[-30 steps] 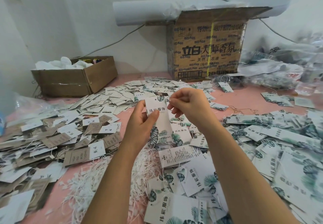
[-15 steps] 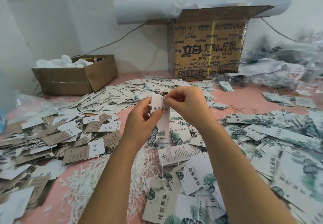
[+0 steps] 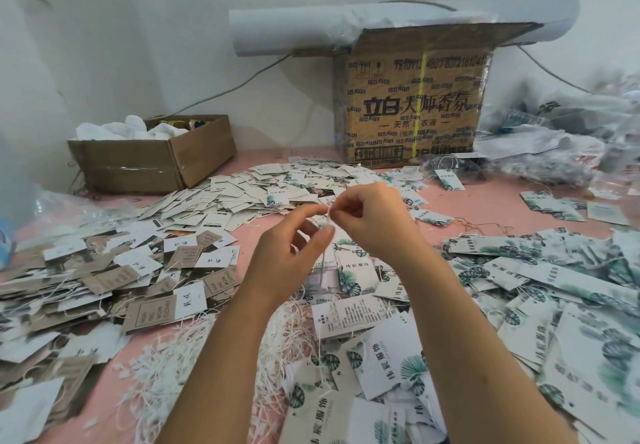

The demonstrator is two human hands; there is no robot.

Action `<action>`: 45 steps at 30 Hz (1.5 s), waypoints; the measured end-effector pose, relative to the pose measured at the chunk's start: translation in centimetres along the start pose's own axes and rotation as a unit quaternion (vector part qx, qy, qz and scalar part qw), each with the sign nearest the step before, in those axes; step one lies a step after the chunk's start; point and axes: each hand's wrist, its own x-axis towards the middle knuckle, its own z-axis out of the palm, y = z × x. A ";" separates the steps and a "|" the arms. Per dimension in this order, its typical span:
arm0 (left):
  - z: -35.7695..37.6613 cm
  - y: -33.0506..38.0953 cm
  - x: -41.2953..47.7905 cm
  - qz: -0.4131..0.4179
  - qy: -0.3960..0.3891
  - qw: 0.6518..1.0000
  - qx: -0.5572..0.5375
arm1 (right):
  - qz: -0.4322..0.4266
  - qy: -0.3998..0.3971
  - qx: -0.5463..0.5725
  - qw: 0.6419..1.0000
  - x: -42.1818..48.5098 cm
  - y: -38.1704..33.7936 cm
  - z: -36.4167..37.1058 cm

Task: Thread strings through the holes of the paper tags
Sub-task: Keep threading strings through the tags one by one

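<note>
Hands, head view: left hand (image 3: 294, 249) pinches a paper tag (image 3: 321, 270) held edge-on above the pink worktop (image 3: 485, 201). The right hand (image 3: 377, 222) pinches the tag's top end; I cannot tell if a string is in that pinch. Loose white strings (image 3: 162, 364) lie heaped below, leaf-print tags (image 3: 571, 287) to the right and brown tags (image 3: 114, 281) to the left.

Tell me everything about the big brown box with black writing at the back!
The big cardboard box is brown, printed all over with black writing, with a barcode near the bottom. A yellow strap runs up its front. Its top flap is open, and a white paper roll lies across the top. It stands upright on the pink table by the wall, with paper tags scattered just in front.
</note>
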 end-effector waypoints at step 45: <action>-0.7 -0.6 1.0 -0.109 0.208 0.948 -0.215 | 0.184 -0.029 0.059 0.981 0.3 3.8 0.1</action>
